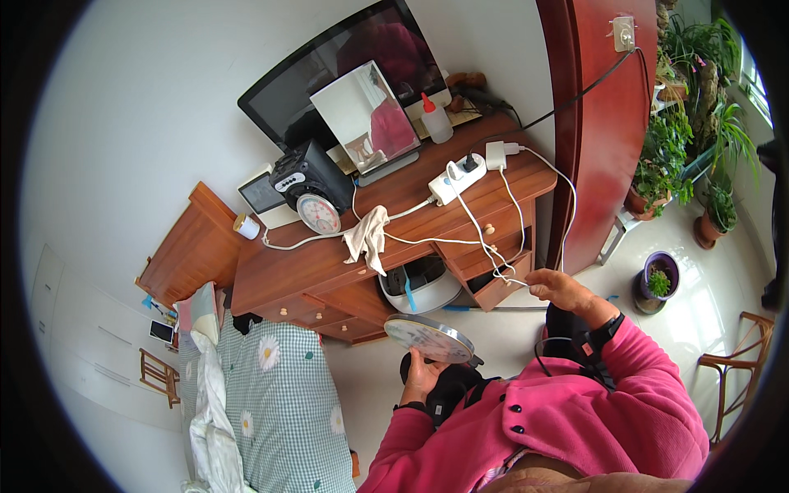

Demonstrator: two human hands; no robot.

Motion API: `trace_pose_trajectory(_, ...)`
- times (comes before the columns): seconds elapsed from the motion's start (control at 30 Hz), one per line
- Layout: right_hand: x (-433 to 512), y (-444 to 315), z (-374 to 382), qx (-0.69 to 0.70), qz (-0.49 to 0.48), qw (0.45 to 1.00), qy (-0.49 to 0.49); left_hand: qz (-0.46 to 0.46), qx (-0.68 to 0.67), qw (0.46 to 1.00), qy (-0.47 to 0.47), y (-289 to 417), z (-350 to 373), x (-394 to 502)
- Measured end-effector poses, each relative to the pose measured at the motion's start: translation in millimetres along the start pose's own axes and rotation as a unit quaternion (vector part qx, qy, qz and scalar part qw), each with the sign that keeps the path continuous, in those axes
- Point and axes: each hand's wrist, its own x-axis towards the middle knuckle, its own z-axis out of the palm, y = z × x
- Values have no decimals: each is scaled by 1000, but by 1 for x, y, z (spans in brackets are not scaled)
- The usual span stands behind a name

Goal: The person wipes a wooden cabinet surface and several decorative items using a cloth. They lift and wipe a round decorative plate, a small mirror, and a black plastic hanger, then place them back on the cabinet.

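My left hand [421, 377] holds a flat round tin [429, 338] from below, its printed face tilted up above my lap. White cables [497, 259] hang over the desk's front edge, and one runs to the fingertips of my right hand [564, 290], which seem to pinch it. Those cables lead back to a white power strip [457, 179] and a white charger block [495, 155] on the wooden desk [290, 271]. Below my right fingers, a small desk drawer [504, 281] stands pulled out. A crumpled beige cloth [368, 240] drapes over the desk edge.
On the desk are a monitor [277, 92], a mirror [354, 111], a black speaker [320, 175], a dial thermometer [318, 214] and a red-tipped squeeze bottle [436, 120]. A bed [277, 394] lies left. Potted plants [659, 280] and a wooden chair [736, 363] stand right.
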Motion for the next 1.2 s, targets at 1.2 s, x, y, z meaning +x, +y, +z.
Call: trace_pose_trajectory(1.2, 62, -124, 89, -223, -286, 932, 7, -3, -104, 994, -13, -9, -15, 8)
